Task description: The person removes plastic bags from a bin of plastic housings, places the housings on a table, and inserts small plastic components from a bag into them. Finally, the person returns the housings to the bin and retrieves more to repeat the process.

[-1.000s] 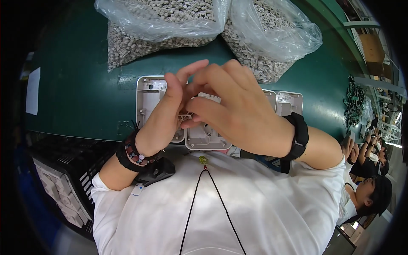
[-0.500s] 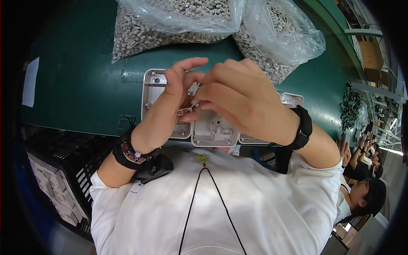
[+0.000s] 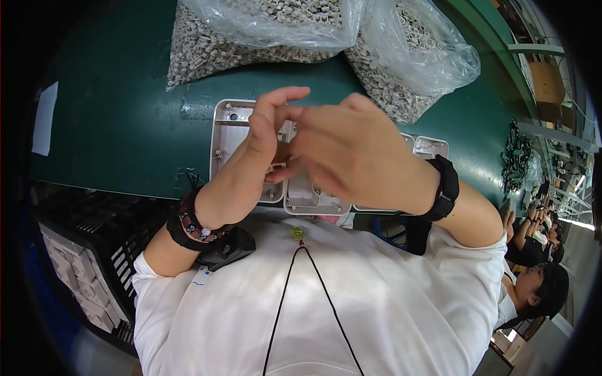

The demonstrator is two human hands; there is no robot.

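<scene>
Small light grey plastic pieces (image 3: 276,167) show in the curled lower fingers of my left hand (image 3: 258,135), while its index finger stretches out above. Close against it on the right, my right hand (image 3: 357,150) bends inward with the back of the hand up. Motion smears its fingers, and their tips are hidden behind the hand. Under both hands, light grey plastic housings (image 3: 216,141) lie side by side on the green table (image 3: 119,138). One housing (image 3: 313,203) sits at the table's near edge, partly covered by my hands.
Beyond the housings lie two clear plastic bags, one large (image 3: 219,62) and one at its right (image 3: 401,94), filled with small grey parts. A black crate (image 3: 106,250) with grey pieces stands at the lower left. Another person (image 3: 533,291) is at the right.
My right hand has shifted slightly left and turned, and is now blurred. The grey pieces in my left hand show less than before.
</scene>
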